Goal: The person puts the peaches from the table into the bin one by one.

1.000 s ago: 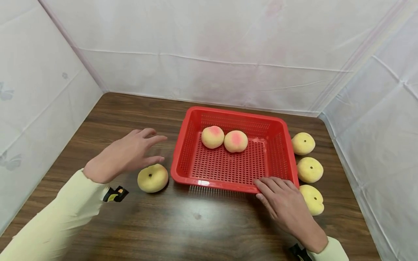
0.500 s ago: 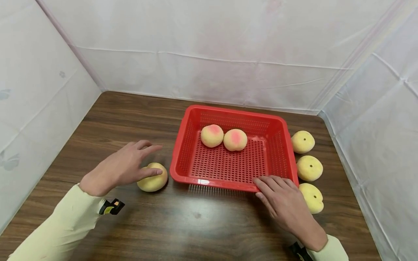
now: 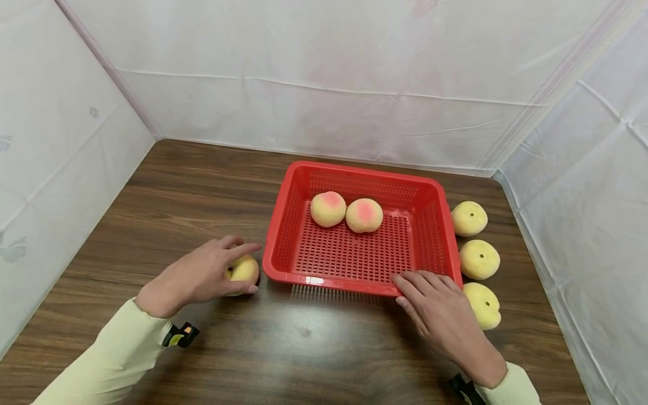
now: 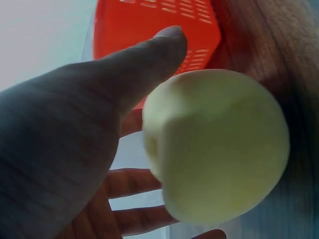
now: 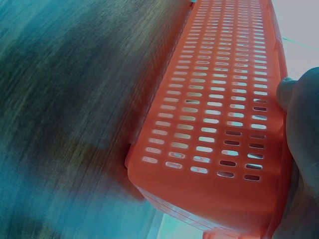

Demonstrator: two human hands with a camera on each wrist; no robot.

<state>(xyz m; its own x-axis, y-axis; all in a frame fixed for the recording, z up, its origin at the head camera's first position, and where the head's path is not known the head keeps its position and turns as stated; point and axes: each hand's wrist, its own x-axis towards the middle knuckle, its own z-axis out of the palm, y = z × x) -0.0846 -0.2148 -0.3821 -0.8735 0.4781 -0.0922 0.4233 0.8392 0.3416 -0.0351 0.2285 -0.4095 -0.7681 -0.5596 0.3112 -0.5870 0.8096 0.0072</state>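
In the head view my left hand (image 3: 202, 273) reaches around a yellow peach (image 3: 245, 270) on the table left of a red basket (image 3: 349, 286). Its thumb lies along the near side, the fingers spread over the far side. The left wrist view shows the peach (image 4: 224, 149) large, with the thumb at its upper left and some fingertips hidden behind it. My right hand (image 3: 440, 315) holds the basket's near right rim, fingers over the edge and thumb outside. Two peaches (image 3: 328, 209) with pink tops sit inside the basket, side by side.
Three more yellow peaches (image 3: 479, 260) stand in a column along the basket's right side. The dark wooden table (image 3: 304, 360) is bordered by white sheeting (image 3: 324, 84) at the back and both sides. Slotted basket walls (image 5: 214, 109) fill much of the right wrist view.
My left hand has come down over the lone peach, from above and behind it to around it, thumb now at the near side. The right hand stays on the basket rim.
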